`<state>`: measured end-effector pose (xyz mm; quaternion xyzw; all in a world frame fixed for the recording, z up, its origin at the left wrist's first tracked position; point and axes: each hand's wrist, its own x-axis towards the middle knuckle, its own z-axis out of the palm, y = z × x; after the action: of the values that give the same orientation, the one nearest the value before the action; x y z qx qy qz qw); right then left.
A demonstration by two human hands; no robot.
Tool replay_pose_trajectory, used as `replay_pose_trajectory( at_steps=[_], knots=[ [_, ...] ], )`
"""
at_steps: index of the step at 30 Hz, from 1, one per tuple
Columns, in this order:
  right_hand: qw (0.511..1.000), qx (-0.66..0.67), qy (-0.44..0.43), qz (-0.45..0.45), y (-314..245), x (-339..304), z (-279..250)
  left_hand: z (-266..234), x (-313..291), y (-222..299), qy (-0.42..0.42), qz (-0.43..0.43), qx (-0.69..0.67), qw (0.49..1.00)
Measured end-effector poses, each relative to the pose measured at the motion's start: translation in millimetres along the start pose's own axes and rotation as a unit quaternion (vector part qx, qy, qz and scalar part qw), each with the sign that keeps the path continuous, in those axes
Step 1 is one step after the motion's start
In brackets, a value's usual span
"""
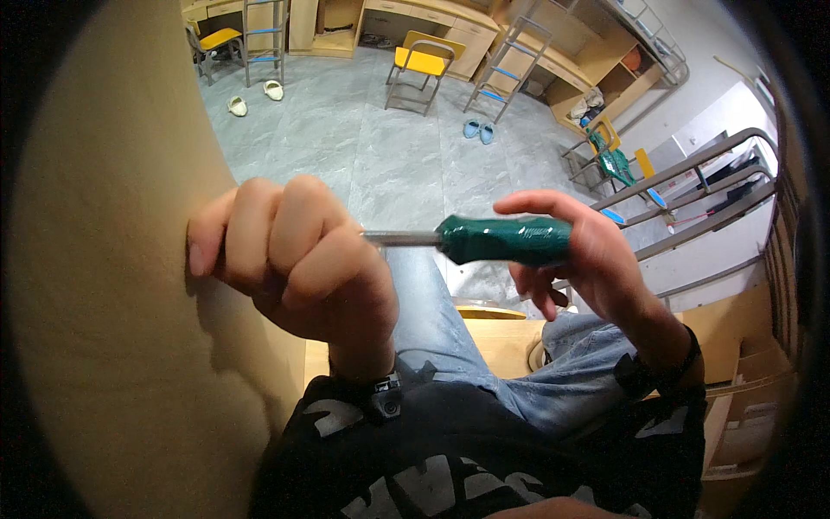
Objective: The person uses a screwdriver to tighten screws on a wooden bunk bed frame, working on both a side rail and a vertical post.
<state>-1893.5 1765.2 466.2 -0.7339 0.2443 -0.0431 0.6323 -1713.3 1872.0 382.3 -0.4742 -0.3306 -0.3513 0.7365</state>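
A screwdriver with a dark green handle and a grey metal shaft lies level across the middle of the view. My left hand is closed around the front part of its shaft, and the knuckles hide the tip. The fingertips of that hand touch a tan upright panel on the left. At the other end, the butt of the handle meets the palm of my right hand. The right fingers are apart, one stretched above the handle and others loosely bent below it, not wrapped around it.
Below are my legs in jeans over a wooden surface. Metal bed rails run along the right. Farther down, a grey tiled floor holds yellow chairs, ladders, blue slippers and pale slippers.
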Motion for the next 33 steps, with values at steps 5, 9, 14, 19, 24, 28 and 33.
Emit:
replay_pose_trajectory(
  at_steps=[5,9,14,19,24,28,33],
  knots=[
    [0.985,0.132,-0.097,0.057,7,-6,-15,-5,2,-1,-0.026,0.002,-0.003,1.0],
    [0.995,0.03,-0.044,-0.086,-2,-12,-7,-2,3,0,-0.027,-0.028,0.001,0.999],
    [0.945,-0.176,0.001,-0.277,-4,-13,-2,8,-5,6,0.022,-0.034,0.087,0.995],
    [0.884,-0.346,0.017,-0.315,-3,-10,-4,3,-6,4,0.026,-0.026,0.041,0.999],
    [0.94,-0.218,-0.004,-0.263,1,-4,-3,10,-2,0,0.057,0.003,0.004,0.998],
    [0.997,0.014,-0.073,-0.012,5,-3,-11,10,2,-11,0.049,0.005,-0.063,0.997],
    [0.984,0.028,-0.142,0.103,6,-8,-16,7,-4,-9,0.032,-0.014,-0.094,0.995]
  ],
)
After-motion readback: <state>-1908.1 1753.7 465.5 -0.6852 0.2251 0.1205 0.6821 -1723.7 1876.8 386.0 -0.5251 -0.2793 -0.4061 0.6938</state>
